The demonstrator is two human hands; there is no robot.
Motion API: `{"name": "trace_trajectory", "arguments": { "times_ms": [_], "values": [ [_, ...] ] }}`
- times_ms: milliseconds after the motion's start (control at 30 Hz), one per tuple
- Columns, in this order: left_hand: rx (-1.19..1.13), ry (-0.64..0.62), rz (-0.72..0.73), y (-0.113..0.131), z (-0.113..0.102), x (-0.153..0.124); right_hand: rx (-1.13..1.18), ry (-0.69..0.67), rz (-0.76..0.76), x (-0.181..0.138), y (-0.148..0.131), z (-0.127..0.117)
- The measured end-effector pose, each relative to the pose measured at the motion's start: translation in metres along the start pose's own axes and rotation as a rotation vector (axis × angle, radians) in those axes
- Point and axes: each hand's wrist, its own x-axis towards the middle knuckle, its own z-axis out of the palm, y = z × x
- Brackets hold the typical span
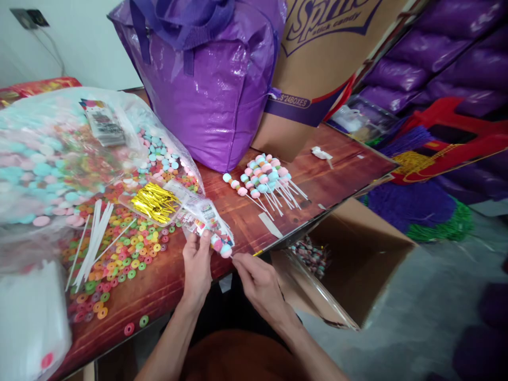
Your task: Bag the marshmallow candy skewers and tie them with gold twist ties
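Note:
At the table's front edge, my left hand (198,264) is closed around a candy stick (221,246) of pink and blue candies inside a clear printed wrapper. Just to its right, my right hand (256,272) pinches at the lower end of that candy stick. A short gold twist tie (258,253) pokes out beside my right fingers; whether they grip it is hard to see. Behind my left hand lie printed wrappers (208,211) and a small tray of gold twist ties (154,202). Finished-looking candy sticks (265,174) are piled further back, their white sticks pointing toward me.
Loose ring candies (130,254) and white sticks (95,238) cover the left of the table. Big clear bags of candy (39,153) lie behind them. A purple bag (202,90) and a cardboard carton (309,69) stand at the back. An open box (357,264) sits below right.

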Motion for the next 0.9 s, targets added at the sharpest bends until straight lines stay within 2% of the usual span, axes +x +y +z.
{"name": "trace_trajectory", "arguments": {
  "times_ms": [100, 267, 367, 600, 667, 767, 833, 900],
  "values": [
    [-0.026, -0.038, -0.040, 0.005, -0.002, 0.002, 0.106, -0.004, 0.075, 0.003, -0.006, 0.004],
    [-0.125, -0.067, -0.087, 0.019, -0.007, 0.012, 0.302, -0.174, 0.379, 0.001, -0.011, -0.007],
    [-0.102, -0.102, -0.124, 0.019, -0.004, 0.010, 0.419, -0.173, 0.501, 0.002, -0.014, -0.007],
    [-0.068, -0.159, -0.190, 0.011, -0.001, 0.000, 0.510, -0.056, 0.516, 0.022, -0.025, 0.015],
    [-0.095, -0.134, -0.204, 0.015, -0.004, 0.004, 0.486, -0.088, 0.527, 0.020, -0.026, 0.012],
    [-0.123, -0.086, -0.190, 0.019, -0.009, 0.010, 0.464, -0.211, 0.530, 0.013, -0.025, 0.001],
    [-0.116, -0.100, -0.188, 0.018, -0.010, 0.010, 0.473, -0.266, 0.528, 0.008, -0.024, -0.005],
    [-0.089, -0.142, -0.204, 0.014, -0.008, 0.006, 0.486, -0.258, 0.538, 0.006, -0.024, -0.006]
  ]
}}
